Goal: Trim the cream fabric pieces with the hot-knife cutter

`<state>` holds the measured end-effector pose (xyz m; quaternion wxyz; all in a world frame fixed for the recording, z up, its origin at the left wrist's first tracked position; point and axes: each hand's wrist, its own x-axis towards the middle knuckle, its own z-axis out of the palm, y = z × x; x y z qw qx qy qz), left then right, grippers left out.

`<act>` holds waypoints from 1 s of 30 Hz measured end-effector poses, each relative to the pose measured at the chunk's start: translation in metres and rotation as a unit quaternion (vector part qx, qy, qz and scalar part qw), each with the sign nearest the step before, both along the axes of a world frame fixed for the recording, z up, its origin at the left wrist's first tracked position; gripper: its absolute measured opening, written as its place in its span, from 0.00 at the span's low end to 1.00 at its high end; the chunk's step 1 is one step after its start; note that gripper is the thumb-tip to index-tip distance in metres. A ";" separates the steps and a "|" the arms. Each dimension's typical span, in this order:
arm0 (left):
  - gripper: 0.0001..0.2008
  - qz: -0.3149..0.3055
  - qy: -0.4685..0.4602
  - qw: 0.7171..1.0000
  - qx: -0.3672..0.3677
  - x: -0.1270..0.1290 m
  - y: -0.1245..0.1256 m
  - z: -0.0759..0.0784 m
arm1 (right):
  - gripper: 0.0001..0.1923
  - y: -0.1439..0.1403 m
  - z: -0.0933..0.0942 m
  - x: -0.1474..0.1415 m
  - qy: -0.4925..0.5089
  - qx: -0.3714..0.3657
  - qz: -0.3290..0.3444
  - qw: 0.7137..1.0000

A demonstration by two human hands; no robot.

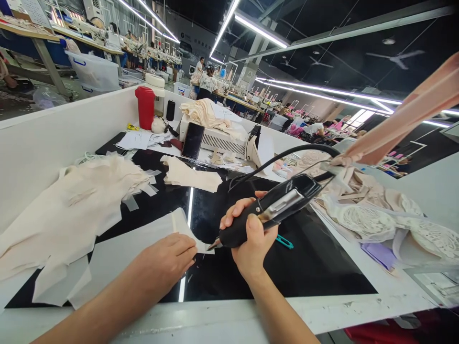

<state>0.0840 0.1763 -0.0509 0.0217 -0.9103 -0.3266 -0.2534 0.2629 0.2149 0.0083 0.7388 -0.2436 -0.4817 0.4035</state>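
Left to right across the black glossy surface [322, 267]. A heap of cream fabric pieces [68, 210] lay at the far left, against the white wall of the workstation. Next, the left hand [168, 260] rested flat, fingers together and closing on nothing, on a pale sheet of fabric [118, 253], pinning it near its right edge. Just right of that edge, the right hand [251, 234] was wrapped fully round a black corded hand tool [268, 208], its metal tip [214, 244] lowered to the corner of the sheet.

To work this step well, judging from the frame, the flat hand would need to press close beside the tip so the thin sheet could not creep or pucker, and the tool would need a steady low angle, with its cable [287, 155] kept clear of the cloth.

The sheet appeared thin, matt and off-white, lying smooth with a narrow raised strip [174, 220] along its upper right edge; it sat near the front of the surface, between the heap and the tool.

Further right lay small teal snips [285, 242], half hidden by the wrist, then lace pieces [376, 220] under clear film. A red cup [145, 107] and a phone [192, 140] stood at the back.
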 end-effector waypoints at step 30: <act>0.19 0.041 -0.013 0.999 -0.018 -0.039 0.006 0.015 | 0.18 0.039 -0.006 0.018 -0.021 0.022 -0.052 0.998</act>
